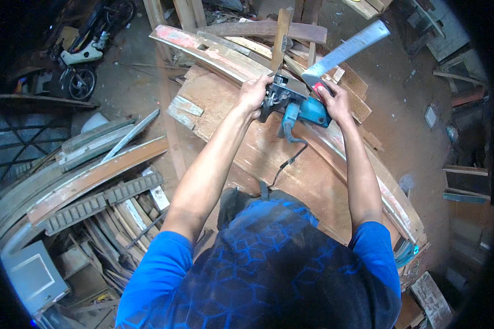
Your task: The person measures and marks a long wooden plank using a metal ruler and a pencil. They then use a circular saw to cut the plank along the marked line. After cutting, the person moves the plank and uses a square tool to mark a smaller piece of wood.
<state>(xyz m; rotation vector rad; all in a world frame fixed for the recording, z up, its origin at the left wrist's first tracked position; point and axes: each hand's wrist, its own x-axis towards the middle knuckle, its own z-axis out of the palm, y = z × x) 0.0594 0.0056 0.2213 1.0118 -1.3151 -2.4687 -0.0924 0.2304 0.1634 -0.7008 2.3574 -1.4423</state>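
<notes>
My left hand (252, 94) is closed on the black metal end of a corded teal power tool (313, 112), which looks like a circular saw turned on its side. Its black cable (284, 164) hangs down toward my body. In my right hand (337, 103), closed at the tool's right end, is the red and black handle of a flat steel blade (350, 47), which looks like a handsaw. That blade slants up and to the right, past the power tool. Beneath both tools lies a long curved wooden piece (396, 204) with pale, worn paint.
A broad wooden board (247, 143) supports the curved piece. Timber scraps (296, 41) lie beyond it. On the left are stacked curved boards (96, 178), a grey framed panel (35, 274) and, farther back, a motorcycle (85, 55). More wood (466, 178) stands at the right.
</notes>
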